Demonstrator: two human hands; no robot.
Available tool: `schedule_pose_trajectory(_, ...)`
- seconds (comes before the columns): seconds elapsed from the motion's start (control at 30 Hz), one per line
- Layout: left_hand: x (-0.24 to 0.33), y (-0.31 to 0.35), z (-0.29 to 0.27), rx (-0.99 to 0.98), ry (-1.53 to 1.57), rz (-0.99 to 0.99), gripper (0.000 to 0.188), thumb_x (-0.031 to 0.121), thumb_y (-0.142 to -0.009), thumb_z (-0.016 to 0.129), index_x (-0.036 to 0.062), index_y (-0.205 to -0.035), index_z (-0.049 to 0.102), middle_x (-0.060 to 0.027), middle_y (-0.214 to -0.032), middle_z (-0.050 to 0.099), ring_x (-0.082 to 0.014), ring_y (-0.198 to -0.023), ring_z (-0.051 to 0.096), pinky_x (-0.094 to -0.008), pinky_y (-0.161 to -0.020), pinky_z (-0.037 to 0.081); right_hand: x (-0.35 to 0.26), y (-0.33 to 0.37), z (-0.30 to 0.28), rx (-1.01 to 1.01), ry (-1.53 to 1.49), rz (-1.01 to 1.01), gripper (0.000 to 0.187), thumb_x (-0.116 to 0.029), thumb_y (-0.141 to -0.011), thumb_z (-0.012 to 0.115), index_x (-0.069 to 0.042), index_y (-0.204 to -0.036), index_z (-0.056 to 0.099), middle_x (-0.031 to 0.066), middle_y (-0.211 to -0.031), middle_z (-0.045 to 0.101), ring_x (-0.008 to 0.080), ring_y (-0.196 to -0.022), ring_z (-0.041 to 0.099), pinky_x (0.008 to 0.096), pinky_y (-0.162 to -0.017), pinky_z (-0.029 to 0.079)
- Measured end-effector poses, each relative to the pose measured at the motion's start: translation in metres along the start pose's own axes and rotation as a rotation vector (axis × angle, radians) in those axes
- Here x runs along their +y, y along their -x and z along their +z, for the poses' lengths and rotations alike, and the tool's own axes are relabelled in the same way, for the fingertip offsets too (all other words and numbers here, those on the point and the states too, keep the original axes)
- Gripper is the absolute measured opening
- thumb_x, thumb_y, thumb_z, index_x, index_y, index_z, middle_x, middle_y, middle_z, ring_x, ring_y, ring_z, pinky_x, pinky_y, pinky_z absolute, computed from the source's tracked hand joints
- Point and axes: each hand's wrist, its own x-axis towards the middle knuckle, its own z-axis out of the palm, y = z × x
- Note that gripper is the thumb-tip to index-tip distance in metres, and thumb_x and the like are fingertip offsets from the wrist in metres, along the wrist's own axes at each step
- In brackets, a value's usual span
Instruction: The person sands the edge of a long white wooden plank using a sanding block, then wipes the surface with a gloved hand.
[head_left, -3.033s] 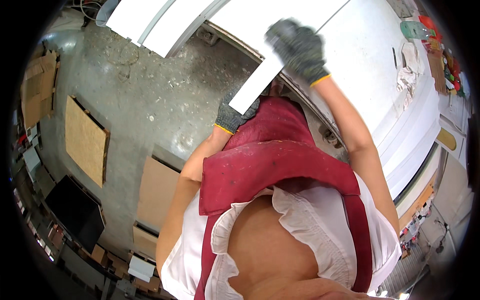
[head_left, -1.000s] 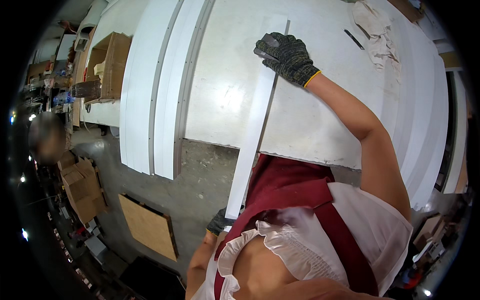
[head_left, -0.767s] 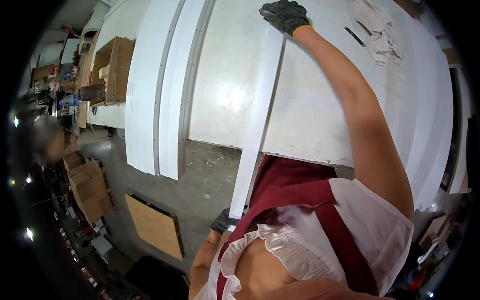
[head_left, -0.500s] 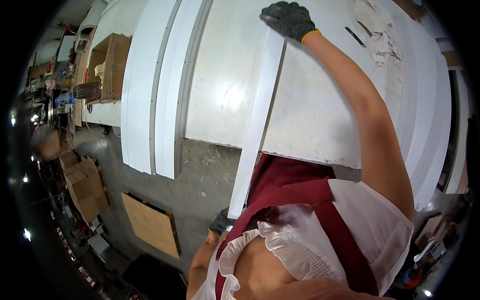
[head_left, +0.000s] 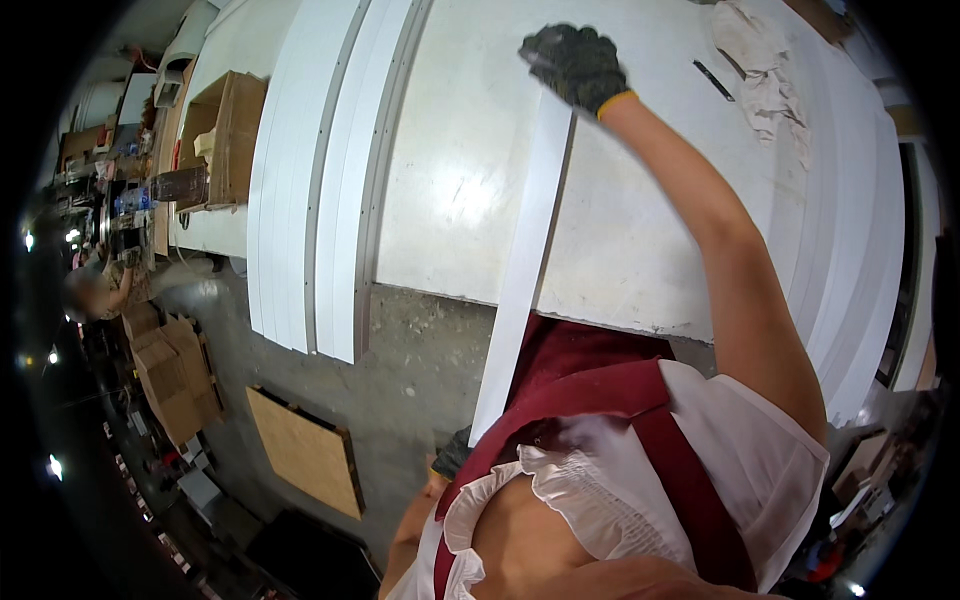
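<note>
A long, narrow white strip slants from the white tabletop over its near edge to my waist. At its far end is my right hand, in a dark glove with a yellow cuff. Its fingers are curled closed over that end, and a small pale glint at the fingertips is too blurred to name. My left hand, gloved alike, is low beside the strip's near end. The maroon apron and the strip hide most of its fingers, so its hold cannot be made out.
Long white panels with holed edges lie on the left, jutting past the table edge. Beyond them stands an open cardboard box. A black slim tool and a crumpled cloth lie at the right. A wooden board is on the floor.
My right hand has come a little nearer to me, and the strip's visible far end with it. My left hand stays low by my waist. The view has shifted slightly.
</note>
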Motion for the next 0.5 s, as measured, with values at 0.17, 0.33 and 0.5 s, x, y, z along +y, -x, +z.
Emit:
schedule_pose_trajectory(0.17,-0.006,0.002,0.002,0.015,0.015,-0.012,0.048,0.020,-0.095,0.061,0.0039,-0.139,0.052,-0.0090,-0.133,0.059,-0.0208,-0.121,0.055,-0.0352,-0.105,0.043,-0.030,0.055,-0.016,-0.076,-0.121,-0.251,0.042,-0.042,-0.091,0.063,-0.039,-0.132,0.058,-0.0047,-0.134,0.058,0.0199,-0.119,0.057,0.0424,-0.095,0.047)
schedule_pose_trajectory(0.33,-0.004,0.001,0.002,0.010,0.014,-0.012,0.049,0.020,-0.093,0.063,0.0039,-0.138,0.053,-0.0085,-0.132,0.060,-0.0203,-0.119,0.056,-0.0353,-0.104,0.044,0.012,-0.018,-0.009,-0.033,-0.088,0.135,0.036,-0.043,-0.093,0.058,-0.036,-0.129,0.063,-0.0035,-0.133,0.059,0.0235,-0.112,0.060,0.0427,-0.095,0.047)
schedule_pose_trajectory(0.5,-0.010,0.001,0.002,0.012,0.025,-0.013,0.050,0.020,-0.091,0.065,0.0040,-0.138,0.053,-0.0079,-0.130,0.061,-0.0198,-0.118,0.057,-0.0354,-0.103,0.045,-0.034,0.037,-0.026,-0.037,-0.060,-0.031,0.038,-0.043,-0.091,0.062,-0.037,-0.129,0.062,-0.0028,-0.130,0.060,0.0238,-0.110,0.060,0.0473,-0.095,0.048)
